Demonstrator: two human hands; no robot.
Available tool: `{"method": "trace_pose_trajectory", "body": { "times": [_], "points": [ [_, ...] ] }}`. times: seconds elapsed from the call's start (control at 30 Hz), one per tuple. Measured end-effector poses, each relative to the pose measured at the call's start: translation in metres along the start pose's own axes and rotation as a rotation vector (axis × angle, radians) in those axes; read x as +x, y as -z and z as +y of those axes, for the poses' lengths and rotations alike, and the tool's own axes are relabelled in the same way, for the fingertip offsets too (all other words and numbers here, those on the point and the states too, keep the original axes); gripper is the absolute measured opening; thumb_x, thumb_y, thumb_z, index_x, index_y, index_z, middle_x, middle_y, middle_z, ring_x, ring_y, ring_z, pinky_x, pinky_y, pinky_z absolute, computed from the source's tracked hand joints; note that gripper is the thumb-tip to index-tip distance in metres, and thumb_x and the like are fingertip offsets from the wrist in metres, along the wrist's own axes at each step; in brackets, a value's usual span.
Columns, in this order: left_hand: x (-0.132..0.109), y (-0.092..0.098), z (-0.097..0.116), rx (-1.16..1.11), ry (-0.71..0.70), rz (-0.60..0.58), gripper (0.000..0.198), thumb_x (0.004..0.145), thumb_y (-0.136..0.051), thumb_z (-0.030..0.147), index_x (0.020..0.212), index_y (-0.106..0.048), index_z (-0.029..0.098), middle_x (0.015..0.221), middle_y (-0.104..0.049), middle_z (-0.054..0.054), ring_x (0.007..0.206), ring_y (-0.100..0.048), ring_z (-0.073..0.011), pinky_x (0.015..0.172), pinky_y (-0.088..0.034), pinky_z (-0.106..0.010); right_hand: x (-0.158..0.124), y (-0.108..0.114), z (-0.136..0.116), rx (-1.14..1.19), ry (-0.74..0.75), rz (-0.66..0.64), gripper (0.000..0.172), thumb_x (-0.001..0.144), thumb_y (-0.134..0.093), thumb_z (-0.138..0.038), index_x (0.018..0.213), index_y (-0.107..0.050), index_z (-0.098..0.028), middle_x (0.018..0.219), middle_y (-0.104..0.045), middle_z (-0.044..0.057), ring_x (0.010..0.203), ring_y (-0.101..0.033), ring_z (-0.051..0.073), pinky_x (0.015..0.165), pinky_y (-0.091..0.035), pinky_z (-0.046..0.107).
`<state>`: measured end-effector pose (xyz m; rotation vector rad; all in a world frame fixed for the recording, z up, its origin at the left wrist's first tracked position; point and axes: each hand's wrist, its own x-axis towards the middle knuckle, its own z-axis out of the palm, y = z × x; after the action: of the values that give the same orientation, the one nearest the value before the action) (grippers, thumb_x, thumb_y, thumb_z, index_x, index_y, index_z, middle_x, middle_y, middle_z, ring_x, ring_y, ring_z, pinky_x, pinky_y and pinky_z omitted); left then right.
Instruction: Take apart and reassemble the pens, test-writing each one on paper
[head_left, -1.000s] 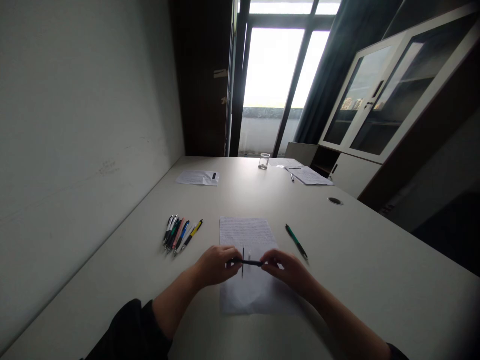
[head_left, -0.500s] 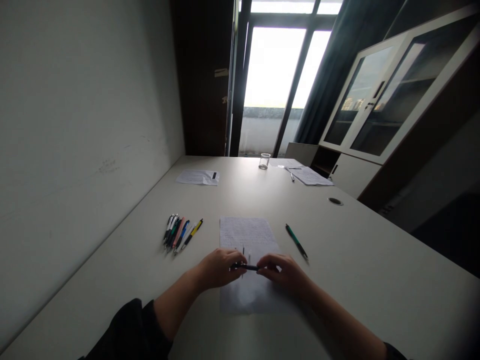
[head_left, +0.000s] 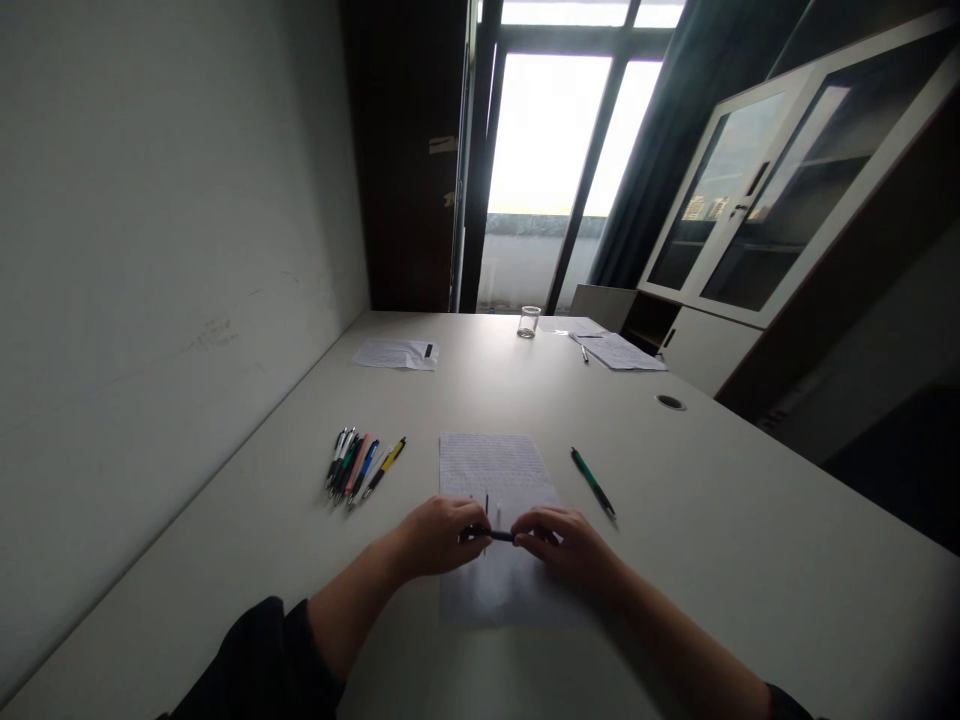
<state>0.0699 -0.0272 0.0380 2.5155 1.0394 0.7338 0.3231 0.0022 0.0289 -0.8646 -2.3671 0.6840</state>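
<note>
A slim black pen [head_left: 502, 536] is held level between my two hands, low over a written sheet of paper [head_left: 495, 460]. My left hand [head_left: 444, 530] pinches its left end, and the fingers cover that part. At the other end, the fingertips of my right hand [head_left: 559, 540] are closed on its tip. Just beyond the pen, a thin dark stick-like piece [head_left: 487, 502] and a small whitish piece [head_left: 499, 510] show against the paper; their kind is too small to make out. A green and black pen [head_left: 593, 484] lies right of the sheet.
Left of the paper lies a bunch of several pens, with a yellow one [head_left: 385, 467] at its right side. Farther back are a loose sheet [head_left: 394, 354], a clear glass [head_left: 528, 322], a stack of papers [head_left: 622, 352] and a pen [head_left: 584, 352]. A wall [head_left: 187, 300] borders the table's left.
My right hand has shifted very slightly left along with the pen's end. Both hands keep their hold, and everything else on the table stays put.
</note>
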Motion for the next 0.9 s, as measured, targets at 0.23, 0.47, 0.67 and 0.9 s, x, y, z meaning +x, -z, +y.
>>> {"method": "trace_pose_trajectory", "body": {
  "times": [0.23, 0.47, 0.67, 0.9],
  "points": [
    [0.0, 0.003, 0.001, 0.002, 0.019, -0.027, 0.007, 0.088, -0.06, 0.022, 0.093, -0.061, 0.017, 0.086, -0.068, -0.003, 0.07, -0.061, -0.0131, 0.063, -0.046, -0.022, 0.002, 0.001, 0.005, -0.033, 0.023, 0.12, 0.017, 0.095, -0.053, -0.028, 0.101, -0.067, -0.021, 0.098, -0.066, 0.008, 0.07, -0.059, 0.014, 0.062, -0.049, 0.026],
    [0.0, 0.003, 0.001, 0.007, 0.0, -0.036, 0.007, 0.087, -0.059, 0.021, 0.093, -0.061, 0.017, 0.085, -0.068, -0.003, 0.07, -0.06, -0.0131, 0.063, -0.045, -0.022, 0.003, -0.003, 0.011, -0.265, 0.088, 0.096, 0.024, 0.093, -0.057, -0.025, 0.114, -0.067, -0.028, 0.117, -0.064, 0.008, 0.109, -0.058, 0.024, 0.093, -0.049, 0.043],
    [0.0, 0.003, 0.001, 0.023, 0.005, -0.038, 0.007, 0.088, -0.059, 0.022, 0.093, -0.061, 0.017, 0.084, -0.068, -0.003, 0.07, -0.06, -0.0133, 0.064, -0.045, -0.022, 0.002, -0.006, 0.008, -0.354, 0.095, 0.013, 0.03, 0.093, -0.058, -0.025, 0.122, -0.064, -0.032, 0.131, -0.059, 0.005, 0.11, -0.056, 0.025, 0.092, -0.05, 0.044],
    [0.0, 0.002, 0.001, 0.038, 0.01, -0.036, 0.008, 0.087, -0.06, 0.023, 0.093, -0.061, 0.018, 0.084, -0.068, -0.002, 0.07, -0.06, -0.0135, 0.066, -0.045, -0.023, 0.003, -0.008, 0.008, -0.366, 0.09, -0.026, 0.036, 0.094, -0.055, -0.024, 0.129, -0.059, -0.031, 0.134, -0.058, 0.004, 0.111, -0.055, 0.025, 0.094, -0.049, 0.044]
  ]
}}
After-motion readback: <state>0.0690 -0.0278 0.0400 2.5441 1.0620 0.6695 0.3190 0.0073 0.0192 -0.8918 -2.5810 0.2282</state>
